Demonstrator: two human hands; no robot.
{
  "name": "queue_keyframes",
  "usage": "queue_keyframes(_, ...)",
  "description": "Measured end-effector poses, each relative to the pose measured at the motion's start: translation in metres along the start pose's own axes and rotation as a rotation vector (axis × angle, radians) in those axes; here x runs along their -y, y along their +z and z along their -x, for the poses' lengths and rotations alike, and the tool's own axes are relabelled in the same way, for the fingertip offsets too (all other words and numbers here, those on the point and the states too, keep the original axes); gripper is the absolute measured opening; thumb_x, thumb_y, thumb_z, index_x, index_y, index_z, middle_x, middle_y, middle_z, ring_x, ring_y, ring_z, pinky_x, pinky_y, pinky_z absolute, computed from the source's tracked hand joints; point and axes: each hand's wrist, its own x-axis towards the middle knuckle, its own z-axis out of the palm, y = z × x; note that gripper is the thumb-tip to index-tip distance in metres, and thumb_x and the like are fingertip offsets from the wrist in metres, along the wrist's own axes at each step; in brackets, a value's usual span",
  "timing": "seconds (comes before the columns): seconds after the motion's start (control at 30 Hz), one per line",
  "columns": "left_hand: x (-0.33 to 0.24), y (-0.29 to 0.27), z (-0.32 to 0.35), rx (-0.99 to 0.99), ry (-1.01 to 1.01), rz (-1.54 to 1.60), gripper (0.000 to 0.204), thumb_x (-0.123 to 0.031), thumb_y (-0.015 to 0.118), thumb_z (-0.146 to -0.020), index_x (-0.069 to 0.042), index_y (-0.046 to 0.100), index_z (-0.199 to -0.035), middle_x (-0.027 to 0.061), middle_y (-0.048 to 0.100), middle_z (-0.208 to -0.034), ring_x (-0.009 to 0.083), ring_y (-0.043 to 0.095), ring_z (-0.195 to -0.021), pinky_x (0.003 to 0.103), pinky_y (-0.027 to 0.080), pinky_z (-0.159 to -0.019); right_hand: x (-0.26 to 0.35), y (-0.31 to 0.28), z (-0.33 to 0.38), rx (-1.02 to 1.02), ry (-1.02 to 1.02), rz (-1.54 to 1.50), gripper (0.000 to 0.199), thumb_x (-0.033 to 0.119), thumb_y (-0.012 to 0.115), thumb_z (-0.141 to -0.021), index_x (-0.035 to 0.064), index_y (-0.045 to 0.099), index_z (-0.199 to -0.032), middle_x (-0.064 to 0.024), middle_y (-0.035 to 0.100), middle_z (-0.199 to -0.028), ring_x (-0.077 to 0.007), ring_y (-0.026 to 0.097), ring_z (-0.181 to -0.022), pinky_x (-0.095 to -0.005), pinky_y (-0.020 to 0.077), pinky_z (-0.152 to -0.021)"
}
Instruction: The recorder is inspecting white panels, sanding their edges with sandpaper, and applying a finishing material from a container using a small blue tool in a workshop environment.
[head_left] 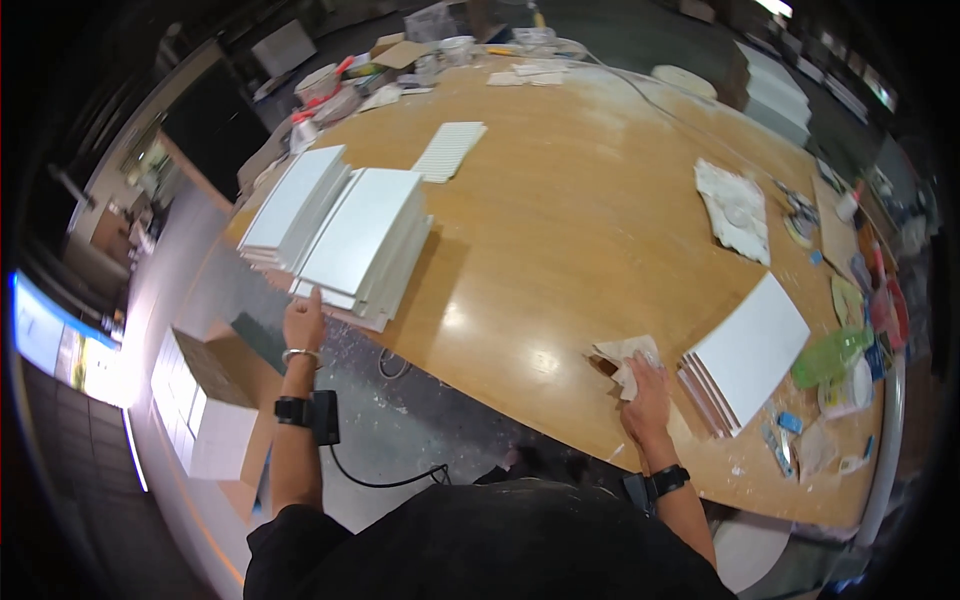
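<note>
My left hand point(303, 322) is closed at the near edge of a stack of white panels point(362, 225), a finger on the upper face and the rest curled at the edge. A second stack of white panels point(293, 200) stands close against it on the left. Over on the right, my right hand point(648, 395) grips a crumpled beige cloth point(630, 358) resting on the wooden table point(530, 250). Just right of that hand lies a smaller, slightly fanned stack of white panels point(750, 350).
A ribbed white sheet point(450, 150) lies beyond the stacks. A white cloth point(735, 208), a green bottle point(830, 358) and small tools crowd the right side. Tubs and cartons line the far edge. An open cardboard box point(225, 400) stands on the floor at left.
</note>
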Motion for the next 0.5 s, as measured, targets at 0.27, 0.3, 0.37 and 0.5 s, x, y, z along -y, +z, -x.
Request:
queue_keyframes(0.27,-0.002,0.095,0.038,-0.003,-0.236,1.155,0.053,-0.042,0.029,-0.093,0.002,0.04,-0.12,0.012,0.05,-0.116,0.0216,0.051,-0.098,0.034,0.041,-0.086,-0.008,-0.001,0.009,-0.055,-0.005,0.038,0.043,0.002,0.045,-0.071,0.0044,0.047,-0.114,-0.0157,0.046,-0.123,-0.0321,0.037,-0.118,-0.044,0.0195,-0.103)
queue_keyframes(0.3,0.036,0.102,0.016,-0.222,-0.186,1.187,0.053,-0.038,0.034,-0.092,0.012,0.047,-0.108,0.0128,0.054,-0.102,0.0173,0.048,-0.094,0.029,0.039,-0.084,0.002,0.003,0.007,-0.034,-0.05,0.019,0.042,0.003,0.043,-0.072,0.0029,0.047,-0.114,-0.0168,0.046,-0.123,-0.0334,0.037,-0.118,-0.0444,0.0196,-0.103)
queue_keyframes(0.37,0.055,0.11,-0.011,-0.397,-0.174,1.013,0.055,-0.038,0.034,-0.092,0.009,0.041,-0.118,0.0194,0.05,-0.113,0.0259,0.047,-0.105,0.031,0.035,-0.091,0.004,0.005,0.01,-0.015,-0.081,0.032,0.043,0.003,0.042,-0.072,0.0015,0.046,-0.115,-0.017,0.045,-0.124,-0.0339,0.036,-0.118,-0.0444,0.0195,-0.103)
queue_keyframes(0.5,0.052,0.122,-0.03,-0.467,-0.162,0.956,0.056,-0.041,0.032,-0.092,0.003,0.035,-0.126,0.0224,0.046,-0.12,0.0315,0.043,-0.112,0.033,0.031,-0.095,-0.008,0.006,0.01,-0.028,-0.05,0.046,0.044,0.003,0.04,-0.074,-0.0008,0.043,-0.118,-0.0168,0.043,-0.126,-0.0346,0.035,-0.119,-0.0441,0.0189,-0.103)
